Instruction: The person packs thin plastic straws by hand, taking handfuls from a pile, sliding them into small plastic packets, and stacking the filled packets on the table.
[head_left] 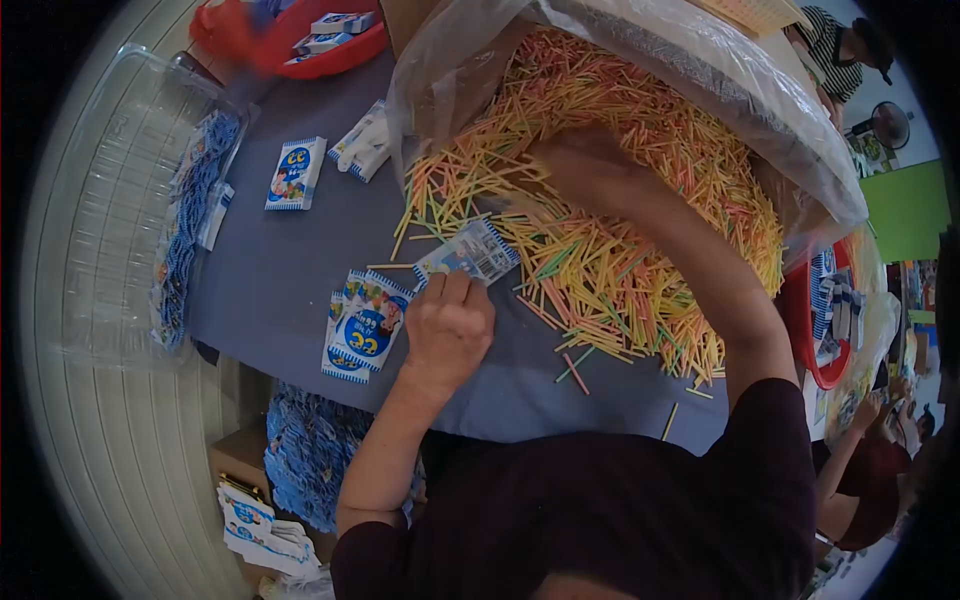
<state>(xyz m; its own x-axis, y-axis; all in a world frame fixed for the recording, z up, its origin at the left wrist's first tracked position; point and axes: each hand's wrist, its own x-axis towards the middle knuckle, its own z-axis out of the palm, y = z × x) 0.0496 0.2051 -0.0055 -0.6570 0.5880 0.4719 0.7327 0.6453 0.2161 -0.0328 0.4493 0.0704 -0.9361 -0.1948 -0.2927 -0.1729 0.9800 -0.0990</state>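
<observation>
One packet (pixel 478 250) in left grip (pixel 450 325)

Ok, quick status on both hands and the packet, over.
Left hand holding packet by its edge. Right hand blurred, at stick pile. Stray stick beside packet.

Pkt (pixel 480 250): small, flat, blue-and-white w/ striped edges & a printed panel facing up. Near edge is under the curled fingers of L hand (pixel 450 325); rest pokes out past the fingertips, slanted toward R hand (pixel 590 170). Can't tell if its end is open. One pale-yellow stick lies by its L end.

Sticks (pixel 640 290): thin, straight, loose, heaped every which way, starting just beyond the pkt & spreading all round R hand. Mostly yellow nearer the grip, pinker past R hand, some green mixed in. R hand's blurred among them; can't tell if any are held. A few strays lie btwn L hand & R forearm, incl. a pink & green crossed pair.
</observation>
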